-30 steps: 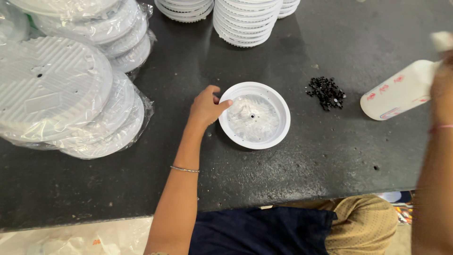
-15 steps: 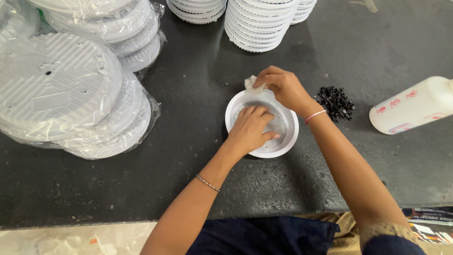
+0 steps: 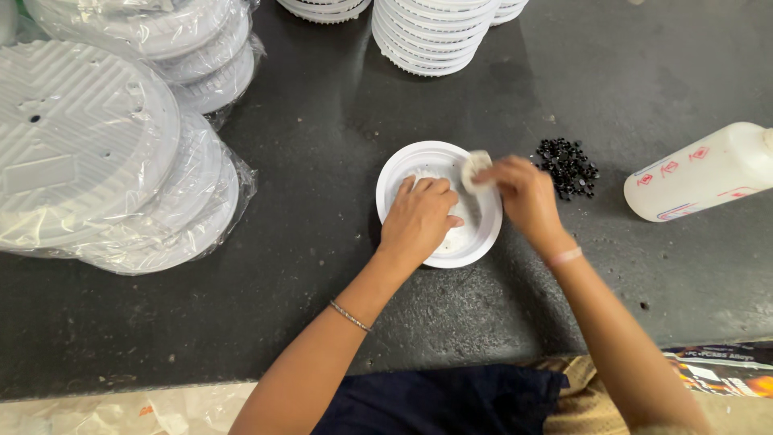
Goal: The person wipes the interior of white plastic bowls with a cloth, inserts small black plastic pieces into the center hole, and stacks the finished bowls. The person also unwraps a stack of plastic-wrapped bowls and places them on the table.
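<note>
Around the white round dish (image 3: 475, 242) on the dark worktop (image 3: 322, 322): black beads (image 3: 568, 167), white bottle (image 3: 704, 173). Left hand (image 3: 419, 221) flat inside dish; right hand (image 3: 523, 196) fingers pinching white wad (image 3: 477, 165) at rim.

workshop: stacked white plastic discs (image 3: 80, 145), dark workbench (image 3: 282, 322)

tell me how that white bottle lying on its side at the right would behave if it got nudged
The white bottle looks round-bodied and lies flat on the dark table, so it would probably roll rather than slide. It looks like soft plastic, so likely light for its size and not fragile. Neither the left hand nor the right hand touches it, so nothing steadies it.
</note>
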The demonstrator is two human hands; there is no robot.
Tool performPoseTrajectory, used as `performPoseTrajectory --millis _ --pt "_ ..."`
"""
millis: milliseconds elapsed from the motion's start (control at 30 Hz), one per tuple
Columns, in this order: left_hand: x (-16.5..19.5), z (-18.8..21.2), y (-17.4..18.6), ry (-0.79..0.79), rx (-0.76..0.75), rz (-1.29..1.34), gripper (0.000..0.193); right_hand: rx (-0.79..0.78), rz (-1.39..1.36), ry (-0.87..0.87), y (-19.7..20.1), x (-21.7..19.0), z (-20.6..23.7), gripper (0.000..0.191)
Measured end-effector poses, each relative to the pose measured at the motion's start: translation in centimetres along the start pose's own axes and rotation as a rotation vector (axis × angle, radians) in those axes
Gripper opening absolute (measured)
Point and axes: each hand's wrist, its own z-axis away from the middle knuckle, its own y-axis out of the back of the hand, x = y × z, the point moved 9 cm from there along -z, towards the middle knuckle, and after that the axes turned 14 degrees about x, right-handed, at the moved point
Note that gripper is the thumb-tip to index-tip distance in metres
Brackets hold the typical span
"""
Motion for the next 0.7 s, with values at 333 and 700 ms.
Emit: performPoseTrajectory --millis 333,700 --pt "0.7 -0.3 -0.3 -0.103 0.014 -0.114 0.029 -0.086 -0.097 0.005 -3.5 1.1 -4.0 0.036" --pt "0.0 0.0 -0.4 -0.006 -0.01 -0.083 0.019 0.002 -0.012 -0.249 0.8 1.6 1.8 0.042"
